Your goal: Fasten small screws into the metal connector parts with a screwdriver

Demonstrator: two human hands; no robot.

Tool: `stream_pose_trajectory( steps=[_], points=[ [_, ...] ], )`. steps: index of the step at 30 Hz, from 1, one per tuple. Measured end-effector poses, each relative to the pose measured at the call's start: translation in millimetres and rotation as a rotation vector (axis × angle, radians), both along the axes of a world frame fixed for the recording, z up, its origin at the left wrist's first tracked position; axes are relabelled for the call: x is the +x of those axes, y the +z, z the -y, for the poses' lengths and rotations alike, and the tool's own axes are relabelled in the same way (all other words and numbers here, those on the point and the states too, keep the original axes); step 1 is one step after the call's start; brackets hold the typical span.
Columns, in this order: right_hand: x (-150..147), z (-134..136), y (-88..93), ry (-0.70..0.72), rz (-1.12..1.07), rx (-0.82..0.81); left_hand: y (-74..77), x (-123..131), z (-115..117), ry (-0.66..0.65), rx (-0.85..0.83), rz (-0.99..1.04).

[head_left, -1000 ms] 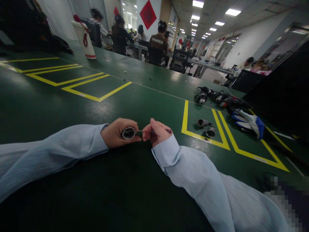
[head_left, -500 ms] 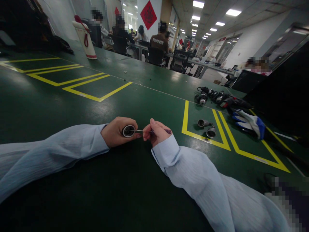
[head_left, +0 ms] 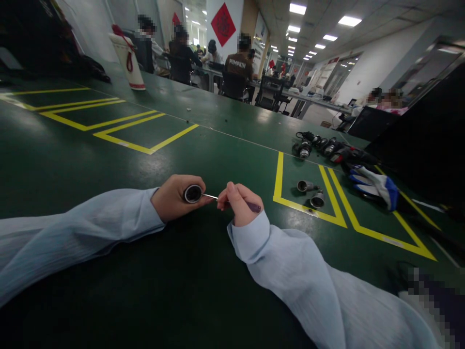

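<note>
Wrapped in my left hand [head_left: 175,196] is a round metal housing [head_left: 193,194], its dark open end with a bright rim facing me. My right hand [head_left: 238,199] grips a screwdriver [head_left: 254,207] by its dark purplish handle, whose end sticks out by the wrist. The thin shaft points left and reaches the side of the housing; its tip is hidden there. Both hands are just above the green table [head_left: 232,160], close together. To the right, two similar metal parts, one lying [head_left: 305,186] and one with its opening up [head_left: 317,198], rest inside a yellow taped outline.
Yellow tape [head_left: 150,149] marks boxes on the table at left and right. Dark tools with cables [head_left: 304,149] lie at the right back, beside a blue and white glove [head_left: 378,186]. A tall cream container [head_left: 129,60] stands at the far left. People sit at desks beyond.
My right hand has shifted slightly right and down, and the screwdriver is tilted a little more. The left hand with the housing has barely moved.
</note>
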State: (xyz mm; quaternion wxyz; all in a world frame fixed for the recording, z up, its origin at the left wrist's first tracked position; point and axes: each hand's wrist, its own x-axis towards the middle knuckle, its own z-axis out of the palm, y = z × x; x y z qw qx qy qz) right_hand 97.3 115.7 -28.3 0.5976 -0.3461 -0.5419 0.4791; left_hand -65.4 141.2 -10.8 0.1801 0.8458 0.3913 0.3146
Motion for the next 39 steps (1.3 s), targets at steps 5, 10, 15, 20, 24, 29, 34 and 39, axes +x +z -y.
stream_pose_trajectory(
  steps=[5, 10, 15, 20, 24, 29, 34, 39],
  points=[
    [-1.4, 6.6, 1.4, -0.088, 0.293, 0.279, -0.8, -0.5, 0.7, 0.014, 0.029, -0.037],
    [0.1, 8.5, 4.4, -0.039, 0.369, 0.417, -1.3, -1.2, 1.5, 0.008, -0.015, 0.035],
    [0.1, 10.3, 5.3, -0.017, 0.369, 0.552, -2.0, -2.5, 2.5, 0.003, -0.085, 0.162],
    [1.8, 14.3, 9.3, 0.005, 0.395, 0.565, -1.4, -0.7, 5.1, -0.013, -0.119, 0.243],
    [6.0, 15.9, 12.4, 0.016, 0.354, 0.471, -0.7, 0.5, 6.6, 0.031, -0.112, 0.237],
    [6.0, 13.9, 9.6, -0.019, 0.296, 0.417, 1.1, -0.2, 5.9, 0.033, -0.12, 0.213],
    [4.3, 17.2, 13.4, -0.03, 0.458, 0.57, 3.7, 0.8, 5.9, 0.045, -0.13, 0.219],
    [6.5, 21.7, 21.4, 0.0, 0.551, 0.634, 5.1, 1.0, 6.1, 0.064, -0.147, 0.255]
  ],
)
